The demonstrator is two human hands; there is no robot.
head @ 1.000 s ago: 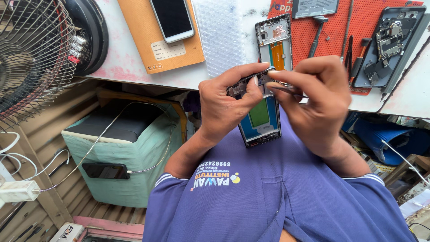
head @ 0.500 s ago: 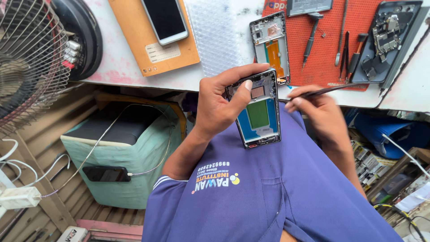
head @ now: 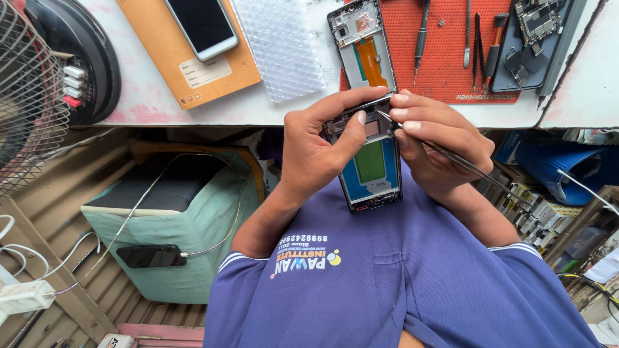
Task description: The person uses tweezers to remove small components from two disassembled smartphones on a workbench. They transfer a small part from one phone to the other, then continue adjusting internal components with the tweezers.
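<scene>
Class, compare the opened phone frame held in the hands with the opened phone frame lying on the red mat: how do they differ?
The held phone frame is gripped by the left hand while the right hand brings tweezers to its top; the frame on the red mat lies untouched. The held one shows green and blue inside, the mat one orange. Both lie open, without back covers.

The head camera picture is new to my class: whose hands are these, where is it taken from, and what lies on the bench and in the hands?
The camera sits on the person's head and looks down, so both hands are their own. The left hand holds an opened phone frame. The right hand holds metal tweezers, tip at the frame's upper end. On the white bench lie a red work mat with tools, a second phone frame, bubble wrap and a white phone on a brown envelope.
</scene>
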